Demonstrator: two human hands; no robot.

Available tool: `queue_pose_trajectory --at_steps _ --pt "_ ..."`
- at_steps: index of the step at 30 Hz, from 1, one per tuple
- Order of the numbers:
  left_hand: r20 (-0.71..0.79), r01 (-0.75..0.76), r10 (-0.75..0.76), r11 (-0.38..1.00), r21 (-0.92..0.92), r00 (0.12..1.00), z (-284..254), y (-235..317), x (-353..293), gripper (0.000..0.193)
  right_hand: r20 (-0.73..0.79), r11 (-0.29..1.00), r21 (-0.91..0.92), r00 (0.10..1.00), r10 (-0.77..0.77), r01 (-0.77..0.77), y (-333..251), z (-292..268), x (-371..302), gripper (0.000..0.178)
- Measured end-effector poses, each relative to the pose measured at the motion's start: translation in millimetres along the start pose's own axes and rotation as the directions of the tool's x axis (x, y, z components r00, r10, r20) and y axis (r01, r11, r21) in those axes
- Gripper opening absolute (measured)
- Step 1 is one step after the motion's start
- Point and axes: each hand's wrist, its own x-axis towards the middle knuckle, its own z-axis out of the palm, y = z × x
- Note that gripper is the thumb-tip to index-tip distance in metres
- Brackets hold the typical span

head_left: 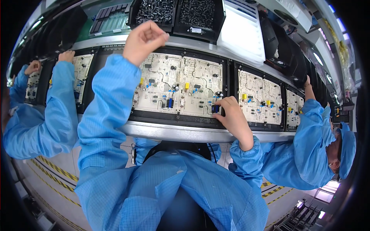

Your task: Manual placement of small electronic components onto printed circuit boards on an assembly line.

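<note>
My left hand (144, 41) is raised over the far edge of the line, just in front of a black bin of small black parts (155, 11). Its fingers are curled to a pinch; whatever they hold, if anything, is too small to see. At the near right corner of a pale double circuit board (198, 73), my right hand (234, 118) has thumb and forefinger around a dark blue block-shaped component (216, 109). A similar blue component (170, 102) stands on the board's left half, among yellow, black and smaller blue parts.
A second black bin (197, 15) of small dark parts adjoins the first. White trays (241, 34) lie right of it. Another populated board (260, 96) sits in its black frame to the right. Co-workers in blue work at left (63, 104) and right (308, 154). A metal rail (173, 131) runs along the near edge.
</note>
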Motion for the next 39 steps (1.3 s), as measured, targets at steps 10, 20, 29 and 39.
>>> queue_pose_trajectory --at_steps 10,20,29,39 --pt "0.210 0.089 -0.078 0.995 -0.043 0.975 44 16 -82 0.018 0.043 0.981 -0.129 0.989 -0.142 0.147 4 -40 54 0.030" --pt "0.310 0.240 -0.213 0.969 -0.053 0.927 75 0 -107 0.017 -0.272 0.981 -0.095 0.943 -0.189 0.169 8 -60 165 0.014" --pt "0.372 0.340 -0.271 0.931 -0.134 0.888 101 -13 -115 0.014 -0.531 0.982 -0.186 0.843 -0.086 -0.017 115 -69 196 0.019" --pt "0.287 0.141 -0.206 0.962 0.233 0.936 132 -13 -113 0.013 -0.622 0.866 -0.398 0.783 -0.011 -0.303 198 -29 228 0.035"
